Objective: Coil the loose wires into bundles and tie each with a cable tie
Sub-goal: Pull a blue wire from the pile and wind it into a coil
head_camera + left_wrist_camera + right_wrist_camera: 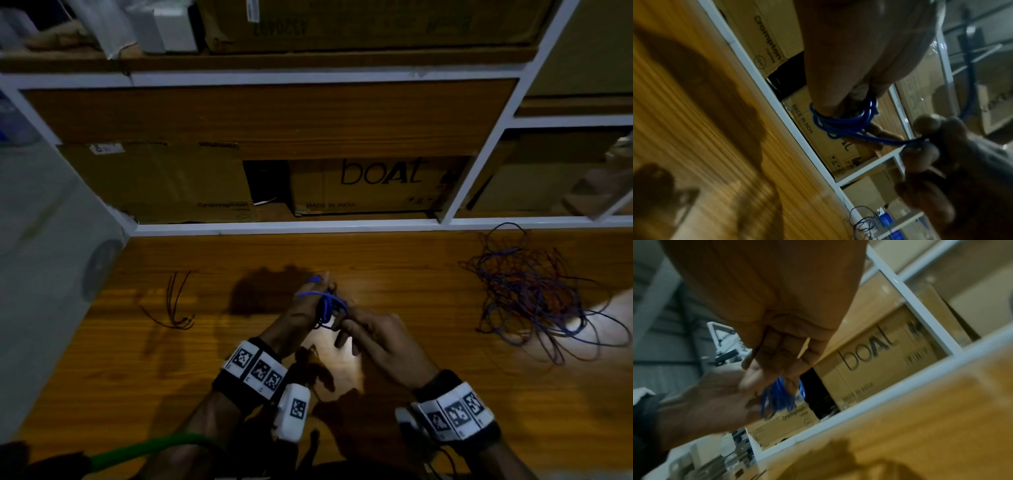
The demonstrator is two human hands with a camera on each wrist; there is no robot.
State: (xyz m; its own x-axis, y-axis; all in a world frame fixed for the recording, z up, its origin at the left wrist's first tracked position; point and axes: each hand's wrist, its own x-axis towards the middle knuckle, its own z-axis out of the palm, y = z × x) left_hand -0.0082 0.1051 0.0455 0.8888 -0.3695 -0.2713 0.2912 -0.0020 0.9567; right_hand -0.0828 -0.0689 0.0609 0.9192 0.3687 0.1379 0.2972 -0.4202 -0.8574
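A blue wire [327,306] is looped in several turns around the fingers of my left hand [310,308], held above the middle of the wooden table [171,377]. In the left wrist view the blue coil [844,123] wraps the fingers. My right hand [373,332] pinches the wire's free strand close beside the coil, fingers curled. The right wrist view shows the blue loops [779,394] blurred between both hands. A tangled pile of loose blue and red wires [534,294] lies at the table's right. Thin black cable ties [174,305] lie at the left.
White-framed shelves [308,226] run along the table's back edge, holding cardboard boxes, one marked boat [376,185]. A green cable [150,448] crosses the lower left corner. A grey wall [41,257] borders the table's left side.
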